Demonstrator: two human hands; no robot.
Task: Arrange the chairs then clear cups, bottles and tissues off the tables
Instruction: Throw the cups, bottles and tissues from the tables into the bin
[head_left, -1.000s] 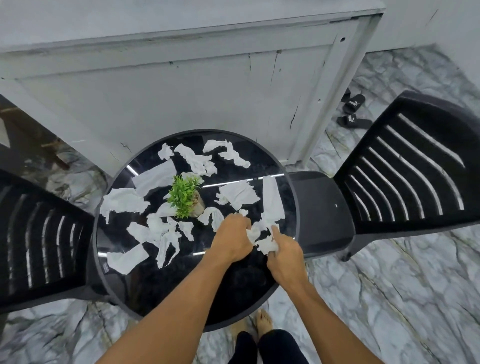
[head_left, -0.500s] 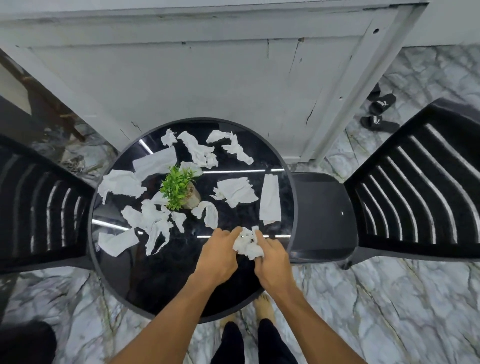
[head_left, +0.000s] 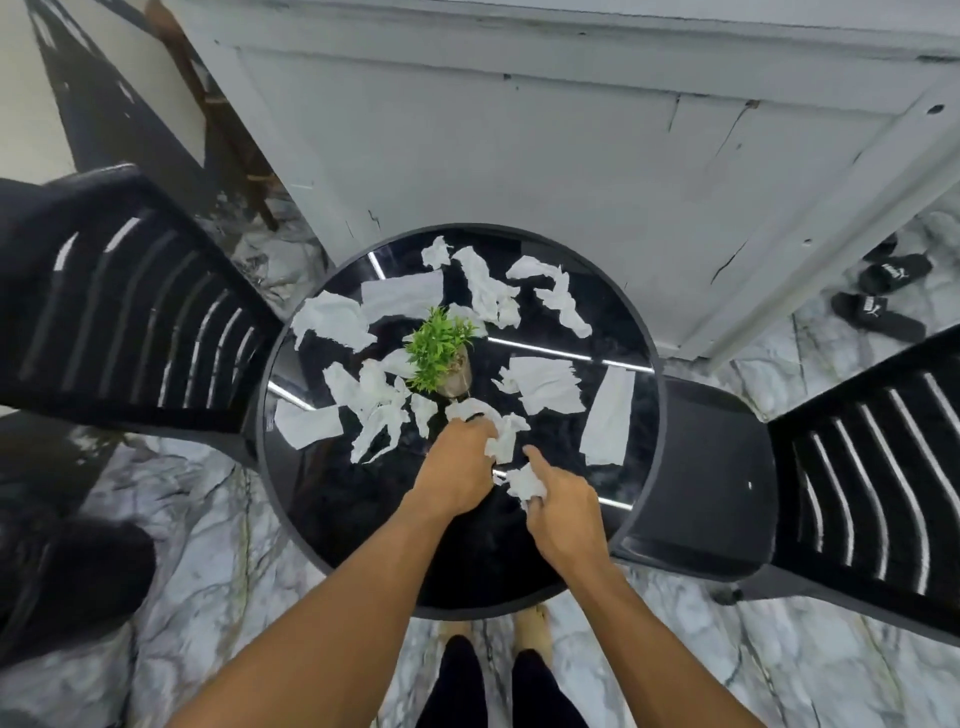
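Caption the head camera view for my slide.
Left hand and right hand gather tissues off a round black table beside a potted plant.

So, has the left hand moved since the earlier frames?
Yes. The left hand has gone forward across the table toward the potted plant, gripping tissue.

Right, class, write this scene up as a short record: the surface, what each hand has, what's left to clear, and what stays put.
surface: round black table between two black chairs
left hand: grips a crumpled tissue
right hand: holds a tissue wad
left to clear: many loose tissues spread over the tabletop
stays put: small potted plant near the centre
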